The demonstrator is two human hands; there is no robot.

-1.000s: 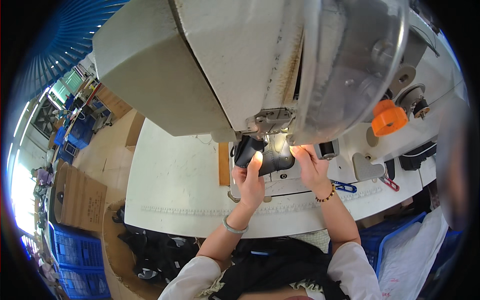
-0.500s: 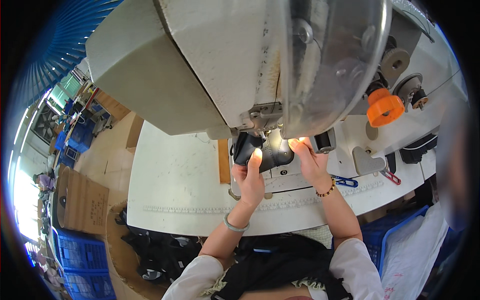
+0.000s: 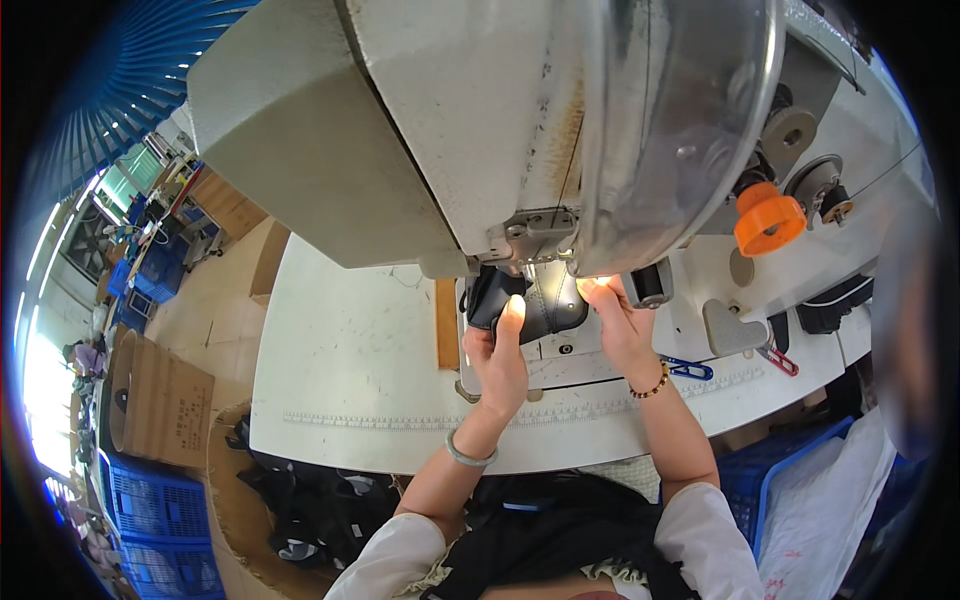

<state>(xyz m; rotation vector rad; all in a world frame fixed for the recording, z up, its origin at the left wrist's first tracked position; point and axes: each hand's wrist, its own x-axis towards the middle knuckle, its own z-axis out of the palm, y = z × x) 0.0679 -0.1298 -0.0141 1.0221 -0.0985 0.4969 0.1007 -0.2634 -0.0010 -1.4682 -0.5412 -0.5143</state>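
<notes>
A black leather piece (image 3: pixel 548 308), shaped like a shoe upper with stitched seams, lies under the needle area of a sewing machine (image 3: pixel 450 110). My left hand (image 3: pixel 500 350) grips its near left edge, thumb pressed on top and fingers curled beneath. At the right edge, my right hand (image 3: pixel 622 322) pinches the same piece between thumb and fingers, close to a lit spot. Machine parts hide the far side of the leather and the needle tip.
Blue thread snips (image 3: pixel 690 368) and red-handled snips (image 3: pixel 780 360) lie right of my hands. A ruler strip (image 3: pixel 420 421) runs along the white table's front. An orange knob (image 3: pixel 770 218) juts from the machine. Below left stands a carton of black pieces (image 3: pixel 228 480); blue crates (image 3: pixel 160 500) stand beyond.
The view has shifted slightly, so the machine head appears a little farther right. Both hands keep their hold on the leather, with almost no visible movement.
</notes>
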